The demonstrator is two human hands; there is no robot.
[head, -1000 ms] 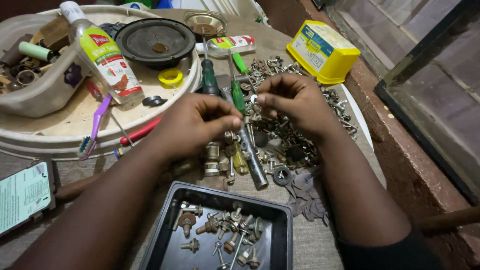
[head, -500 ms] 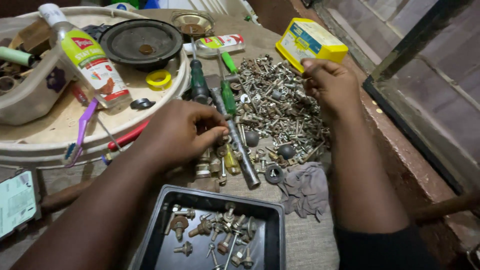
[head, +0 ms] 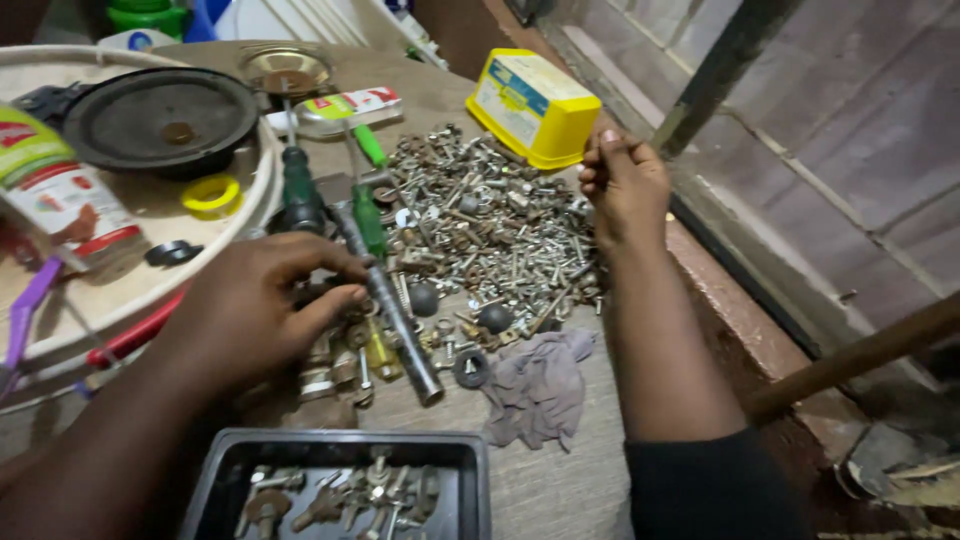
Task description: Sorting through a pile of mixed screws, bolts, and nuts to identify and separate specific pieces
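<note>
occluded: left hand [head: 262, 310] covers brass fittings under palm, fingertip contents unreadable | right hand [head: 622, 180] fingers curled, pinched item too small to tell | black tray [head: 222, 472] cut by bottom edge | bottle [head: 55, 190] cut at left edge, blurred | screw pile [head: 490, 220] individual parts indistinct

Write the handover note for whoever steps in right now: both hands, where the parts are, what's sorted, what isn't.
Left hand: resting on the small brass fittings beside the metal rod, fingers curled; whether it holds anything cannot be told.
Right hand: raised at the far edge of the pile of screws and bolts, next to the yellow box, fingertips pinched; any part between them is too small to see.
Done: several fittings lie in the black tray.
Left: most of the pile is loose on the table; grey rag beside it.
</note>
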